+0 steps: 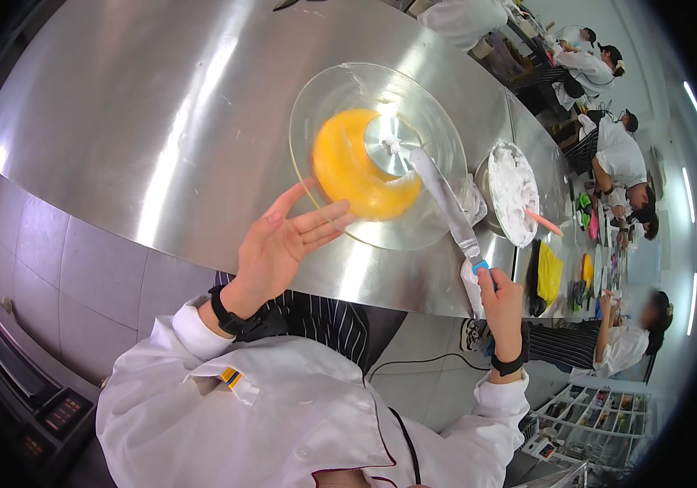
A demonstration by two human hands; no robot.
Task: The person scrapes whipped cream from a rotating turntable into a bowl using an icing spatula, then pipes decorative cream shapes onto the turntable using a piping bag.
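In the head view a clear round disc, like a glass cake turntable point(438, 146), stands on the steel table. An orange-yellow ring point(340, 163) and a silvery round centre show through it; whether the ring lies on or under the glass I cannot tell. Some white cream point(391, 145) sits near the middle. At the disc's near left rim is my left hand point(283, 240), palm up, fingers outstretched, holding nothing. My right hand point(501, 305) grips a palette knife point(455, 213) by its blue-collared handle. Its cream-smeared blade slants over the disc's right side, tip near the centre.
Right of the disc, a bowl of white cream point(511, 191) holds a spatula with an orange handle point(545, 222). Yellow and black cloth-like items point(548, 275) lie beyond it. Several people in white work along the tables at right. A dark appliance point(47, 407) stands at lower left.
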